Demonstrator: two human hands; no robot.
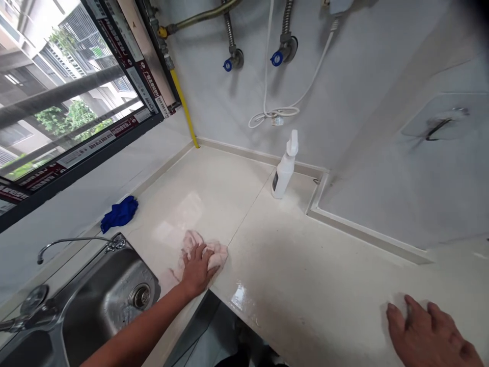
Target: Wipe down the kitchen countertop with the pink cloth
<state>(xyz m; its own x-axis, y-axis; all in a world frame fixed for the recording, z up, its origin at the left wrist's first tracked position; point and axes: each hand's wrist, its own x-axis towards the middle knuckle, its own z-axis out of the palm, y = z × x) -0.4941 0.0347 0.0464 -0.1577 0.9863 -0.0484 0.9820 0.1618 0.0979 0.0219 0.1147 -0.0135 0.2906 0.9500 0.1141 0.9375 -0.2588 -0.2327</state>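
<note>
**Left hand flat on a pink cloth at the counter's inner corner**

Head view: The left hand presses down on a crumpled pink cloth, fingers spread slightly and laid over the fabric rather than clenched around it. The cloth lies on the cream countertop, right at the inner corner of the L-shaped counter edge, just beside the seam line that runs back toward the wall. The right hand rests flat on the counter at the lower right, well apart from the cloth, fingers apart and holding nothing.

To the left of the cloth, a stainless steel sink is set into the counter, with a curved chrome faucet behind it. A blue rag lies bunched near the window ledge, beyond the sink. A white spray bottle stands upright near the back wall, well apart from both hands. On the wall above it hang a looped white cable and two pipe valves with blue handles. A yellow pipe runs down into the counter's far corner.
</note>
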